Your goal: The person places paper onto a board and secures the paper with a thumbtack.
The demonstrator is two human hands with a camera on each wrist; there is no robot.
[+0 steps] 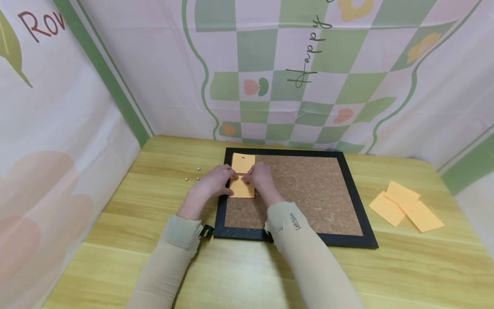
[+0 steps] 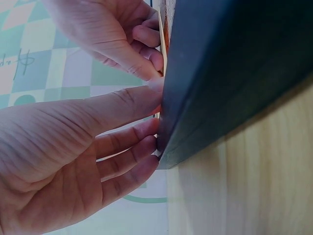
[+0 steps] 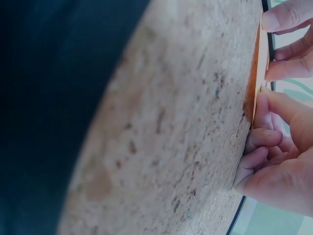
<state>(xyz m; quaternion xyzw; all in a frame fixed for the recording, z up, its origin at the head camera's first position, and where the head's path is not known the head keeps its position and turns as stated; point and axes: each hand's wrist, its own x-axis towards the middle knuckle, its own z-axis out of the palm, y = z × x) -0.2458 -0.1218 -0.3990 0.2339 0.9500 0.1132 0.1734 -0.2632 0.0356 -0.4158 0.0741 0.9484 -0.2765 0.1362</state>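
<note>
A black-framed cork board (image 1: 308, 193) lies on the table. At its upper left, one orange sticky note (image 1: 248, 165) bears a silver thumbtack (image 1: 243, 158). Just below sits a second orange sticky note (image 1: 242, 189), slightly lifted off the cork in the right wrist view. My left hand (image 1: 213, 181) touches this lower note and the frame's left edge, its fingers (image 2: 129, 171) fairly straight. My right hand (image 1: 262, 178) pinches at the note's upper part with thumb and forefinger, its other fingers curled against the cork. Whatever tack is between those fingertips is nearly all hidden.
Several silver thumbtacks (image 1: 198, 169) lie on the wooden table (image 1: 127, 206) left of the board. Three loose orange sticky notes (image 1: 422, 215) overlap on the right. A patterned cloth (image 1: 285, 51) hangs behind the table.
</note>
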